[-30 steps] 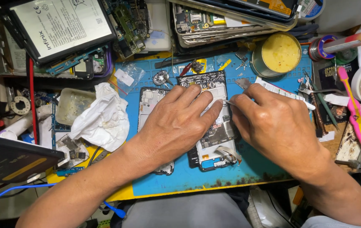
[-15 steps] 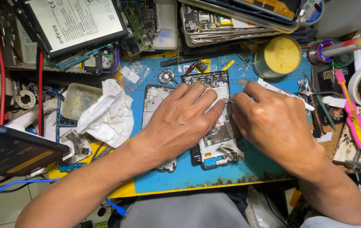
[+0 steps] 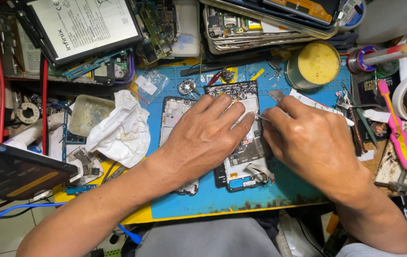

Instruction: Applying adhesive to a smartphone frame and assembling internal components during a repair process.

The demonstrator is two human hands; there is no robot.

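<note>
A crumpled white tissue (image 3: 120, 128) lies at the left edge of the blue work mat (image 3: 241, 200), beside a bare phone frame (image 3: 175, 114). The left hand (image 3: 208, 138) rests flat, fingers spread, pressing down on the opened phone (image 3: 241, 157) in the middle of the mat. The right hand (image 3: 313, 143) pinches thin metal tweezers (image 3: 262, 116), their tip meeting the phone's upper part by the left fingertips. A round tin of yellow flux (image 3: 316, 64) stands beyond

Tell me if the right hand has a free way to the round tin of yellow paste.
Probably yes: the round tin of yellow paste sits just beyond the right hand, with only bare blue mat between.
</note>
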